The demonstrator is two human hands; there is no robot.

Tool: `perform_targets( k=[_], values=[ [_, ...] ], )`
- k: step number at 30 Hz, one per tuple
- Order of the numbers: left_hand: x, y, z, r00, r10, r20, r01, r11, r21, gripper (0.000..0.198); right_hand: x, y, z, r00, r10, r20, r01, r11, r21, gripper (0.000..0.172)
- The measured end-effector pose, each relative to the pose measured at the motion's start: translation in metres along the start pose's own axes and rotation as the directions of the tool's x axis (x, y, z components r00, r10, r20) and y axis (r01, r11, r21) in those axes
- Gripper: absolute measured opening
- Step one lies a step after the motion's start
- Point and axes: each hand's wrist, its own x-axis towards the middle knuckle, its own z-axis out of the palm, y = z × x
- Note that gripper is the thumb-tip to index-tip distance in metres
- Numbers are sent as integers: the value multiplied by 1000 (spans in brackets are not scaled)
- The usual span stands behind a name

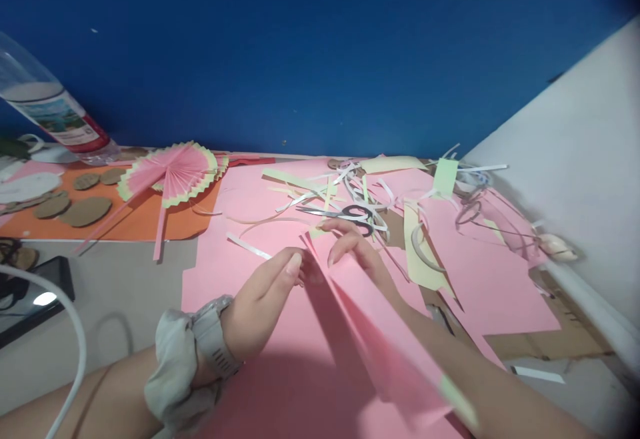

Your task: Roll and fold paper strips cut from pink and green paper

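A long folded pink paper (385,325) with pale green ends slants from the middle of the view down to the lower right. My right hand (353,249) curls its fingers round the upper end of it. Close by on the left, my left hand (267,295) has its thumb and fingers pressed together at the paper's left side; whether they pinch its edge I cannot make out. Pink sheets (235,225) lie beneath both hands. Black-handled scissors (357,215) rest just beyond my right hand among white and pale green paper strips (295,182).
A pink and green pleated paper fan (185,172) and cardboard discs (87,211) lie on orange paper (187,225) at the left. Also left are a plastic bottle (60,112), a phone (40,299) and a white cable (80,339). A blue wall (300,59) stands behind.
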Motion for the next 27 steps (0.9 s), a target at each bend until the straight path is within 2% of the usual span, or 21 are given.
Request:
perform_targets(
  k=[2, 4, 6, 8, 10, 13, 15, 19, 27],
  values=[
    [0, 1, -3, 1000, -5, 22, 4, 1000, 27, 36, -5, -5, 7, 998, -46, 38, 50, 991, -125, 11],
    [0, 0, -5, 999, -42, -6, 42, 999, 30, 32, -10, -9, 14, 994, -61, 90, 79, 974, -212, 8],
    [1, -2, -7, 996, -78, -34, 78, 997, 14, 29, -12, -11, 18, 995, -44, 94, 68, 961, -268, 13],
    [2, -4, -7, 994, -96, -59, 97, 995, 3, 28, -11, -11, 19, 999, 48, 25, -40, 964, -264, 28],
    [2, -5, -7, 992, -98, -78, 99, 995, 9, 29, -9, -9, 17, 980, 195, -26, -197, 970, -145, 30],
    [1, -2, -4, 995, -103, -16, 103, 993, 54, 30, -6, -7, 12, 935, 348, 70, -351, 936, 32, 34],
    [0, 0, -2, 992, -108, 58, 102, 990, 101, 31, -6, -7, 11, 917, 379, 124, -383, 924, 7, 35],
    [-2, 3, 0, 986, -111, 125, 91, 984, 153, 37, -6, -10, 12, 921, 371, 116, -360, 927, -106, 30],
    [-5, 5, -1, 993, -78, 93, 57, 975, 213, 39, -8, -14, 14, 967, 237, 94, -218, 960, -177, 29]
  ],
)
